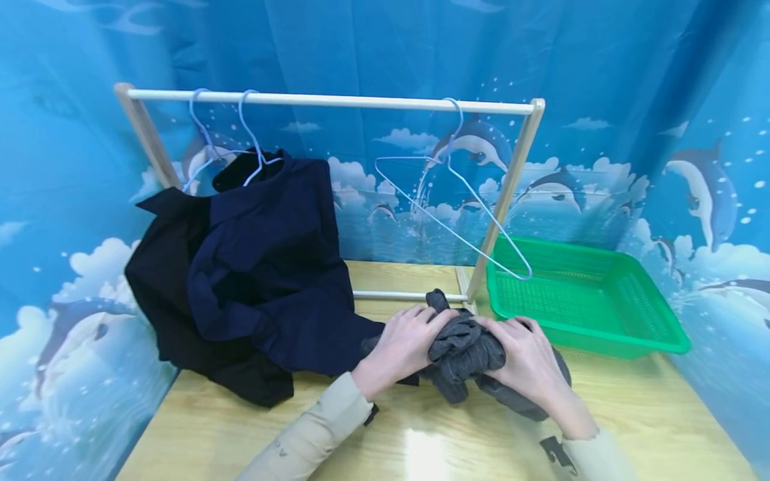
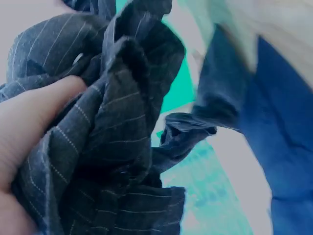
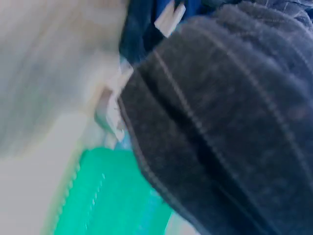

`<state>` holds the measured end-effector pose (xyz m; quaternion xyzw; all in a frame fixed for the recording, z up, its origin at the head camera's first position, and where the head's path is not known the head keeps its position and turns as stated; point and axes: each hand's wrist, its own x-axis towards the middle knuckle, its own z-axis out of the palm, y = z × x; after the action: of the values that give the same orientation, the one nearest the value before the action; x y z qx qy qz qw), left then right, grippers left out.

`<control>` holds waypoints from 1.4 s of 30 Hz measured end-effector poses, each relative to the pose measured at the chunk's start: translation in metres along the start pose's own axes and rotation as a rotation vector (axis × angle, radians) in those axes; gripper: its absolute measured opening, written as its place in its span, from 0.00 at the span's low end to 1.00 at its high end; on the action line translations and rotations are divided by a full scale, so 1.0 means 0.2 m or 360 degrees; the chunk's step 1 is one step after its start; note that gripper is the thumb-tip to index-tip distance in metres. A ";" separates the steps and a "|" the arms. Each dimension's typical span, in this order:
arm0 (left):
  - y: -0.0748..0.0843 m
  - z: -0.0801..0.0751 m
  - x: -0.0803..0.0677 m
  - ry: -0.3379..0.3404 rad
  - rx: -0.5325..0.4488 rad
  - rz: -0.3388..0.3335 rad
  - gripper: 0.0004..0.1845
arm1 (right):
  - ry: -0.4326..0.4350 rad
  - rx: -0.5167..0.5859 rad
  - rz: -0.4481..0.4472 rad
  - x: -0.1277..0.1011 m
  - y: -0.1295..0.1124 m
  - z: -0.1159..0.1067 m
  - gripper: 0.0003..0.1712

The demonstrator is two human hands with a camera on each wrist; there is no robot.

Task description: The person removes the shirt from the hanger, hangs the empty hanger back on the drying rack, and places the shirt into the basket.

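Observation:
A dark grey shirt (image 1: 463,344) with thin pale stripes is bunched up over the table in front of me. My left hand (image 1: 400,351) grips its left side, and my right hand (image 1: 526,364) holds the right side, with part of the cloth hanging beyond that wrist. In the left wrist view, the left thumb (image 2: 39,110) presses into folds of the striped cloth (image 2: 117,122), near a small pale button. Dark cloth (image 3: 220,122) fills much of the right wrist view, where the right hand's fingers are hidden.
A rack with a white rod (image 1: 337,101) stands behind the hands. Navy (image 1: 277,260) and black (image 1: 159,247) garments hang at its left on blue hangers, trailing onto the table. A bare hanger (image 1: 448,159) hangs at the right, beside a green basket (image 1: 601,341).

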<state>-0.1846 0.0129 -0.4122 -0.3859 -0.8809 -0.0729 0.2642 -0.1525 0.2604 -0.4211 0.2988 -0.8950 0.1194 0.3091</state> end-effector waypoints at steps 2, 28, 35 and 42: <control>0.03 -0.01 0.05 0.0048 -0.0009 0.0010 0.37 | 0.0071 -0.0024 0.0004 -0.01 0.03 -0.05 0.40; 0.37 0.18 0.63 0.0073 -0.0493 0.0067 0.56 | 0.0461 -0.0306 0.0435 -0.12 0.51 -0.45 0.44; 0.35 0.27 0.75 0.0191 -0.0418 0.0063 0.48 | 0.0508 -0.0289 0.0610 -0.10 0.68 -0.45 0.44; 0.34 0.39 0.75 -0.0136 -0.0394 -0.0111 0.42 | 0.0284 -0.0358 0.0535 -0.09 0.85 -0.30 0.37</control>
<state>-0.2524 0.1820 -0.4057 -0.3874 -0.8885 -0.1738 0.1741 -0.2155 0.4276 -0.3917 0.0974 -0.9089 0.0948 0.3942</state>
